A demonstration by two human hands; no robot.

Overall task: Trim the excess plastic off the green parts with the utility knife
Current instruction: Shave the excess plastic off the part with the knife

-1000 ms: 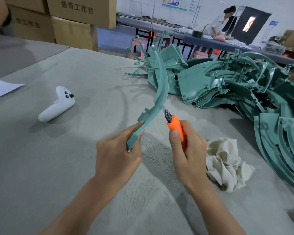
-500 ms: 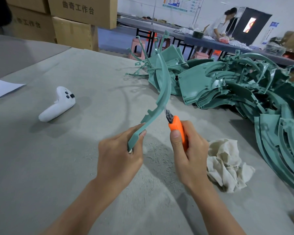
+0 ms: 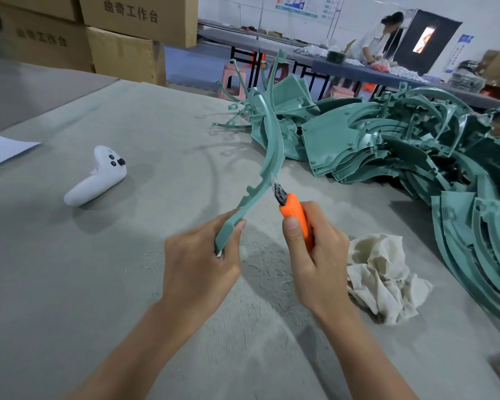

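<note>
Your left hand (image 3: 198, 264) has its grip closed round the lower end of the curved green part (image 3: 273, 145) at frame centre. From there the part's long axis sweeps up and slightly right, toward the pile of green parts (image 3: 416, 145) in the upper right. Your right hand (image 3: 318, 261), just to the right, grips the orange utility knife (image 3: 295, 212) with its blade tip at the part's right edge just above your left grip, so the stroke should probably run up that edge, away from your left fingers.
</note>
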